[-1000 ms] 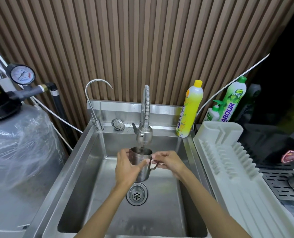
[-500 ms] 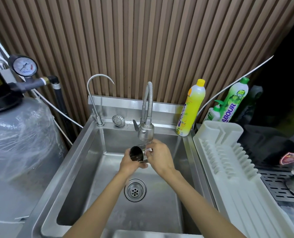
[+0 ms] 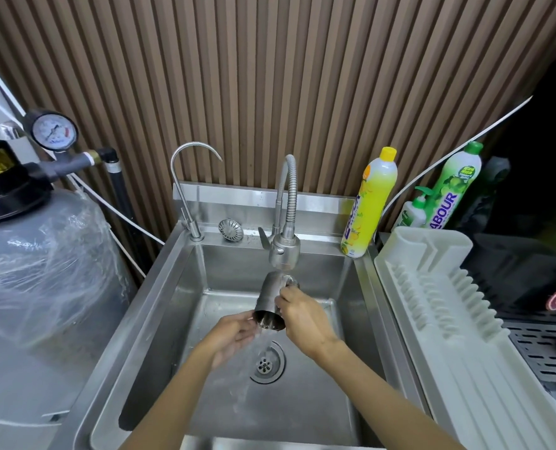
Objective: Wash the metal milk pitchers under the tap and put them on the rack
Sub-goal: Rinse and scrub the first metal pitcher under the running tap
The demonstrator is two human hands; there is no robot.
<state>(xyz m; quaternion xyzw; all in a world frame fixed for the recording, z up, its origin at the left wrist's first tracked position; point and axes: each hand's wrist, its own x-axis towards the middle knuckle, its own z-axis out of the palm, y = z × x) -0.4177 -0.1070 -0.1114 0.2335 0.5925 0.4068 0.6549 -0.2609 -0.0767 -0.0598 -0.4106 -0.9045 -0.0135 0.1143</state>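
Both hands are working over the steel sink [image 3: 159, 306] in the head view: the right hand [image 3: 302, 316] is gripping a metal milk pitcher [image 3: 270, 300] along its right side, fingers curled around it, while the left hand [image 3: 234, 336] is cupping just under its rim, fingers loosely bent and touching the edge. That pitcher is being held tipped mouth-down directly beneath the flexible tap [image 3: 284, 251], and water is running out of its mouth toward the drain [image 3: 265, 363]. Beside the sink on the right, a white rack [image 3: 448, 306] is sitting, with a yellow bottle [image 3: 372, 199] and a green bottle [image 3: 452, 186] standing behind
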